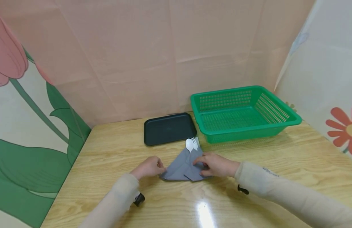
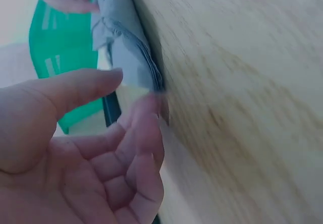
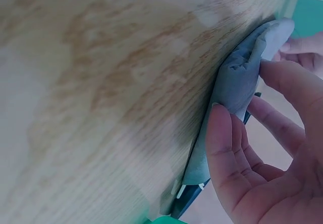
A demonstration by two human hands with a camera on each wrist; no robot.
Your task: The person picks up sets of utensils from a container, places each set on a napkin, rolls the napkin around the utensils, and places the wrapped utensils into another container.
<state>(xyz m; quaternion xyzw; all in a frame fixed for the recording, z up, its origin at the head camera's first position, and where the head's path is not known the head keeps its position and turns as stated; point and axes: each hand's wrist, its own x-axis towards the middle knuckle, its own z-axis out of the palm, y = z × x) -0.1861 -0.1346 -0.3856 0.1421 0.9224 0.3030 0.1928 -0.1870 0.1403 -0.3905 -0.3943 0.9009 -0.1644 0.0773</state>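
A grey cloth napkin point(image 1: 178, 166) lies folded on the table, its upper layers overlapping. A white spoon point(image 1: 189, 145), a white fork point(image 1: 194, 144) and the end of a third white utensil point(image 1: 197, 141) stick out of its far end. My left hand point(image 1: 149, 167) is at the napkin's left corner. In the left wrist view its fingertips reach the corner, with a gap showing between thumb and forefinger. Thumb and forefinger of my right hand point(image 1: 217, 164) rest spread on the napkin's right part. The utensils' lower parts are hidden in the cloth.
Behind the napkin lies a black tray point(image 1: 169, 129). At the back right stands a green plastic basket point(image 1: 254, 133) with slotted walls. The wooden table point(image 1: 107, 152) meets a pink sheet point(image 1: 130, 63) at the back and printed sheets at both sides.
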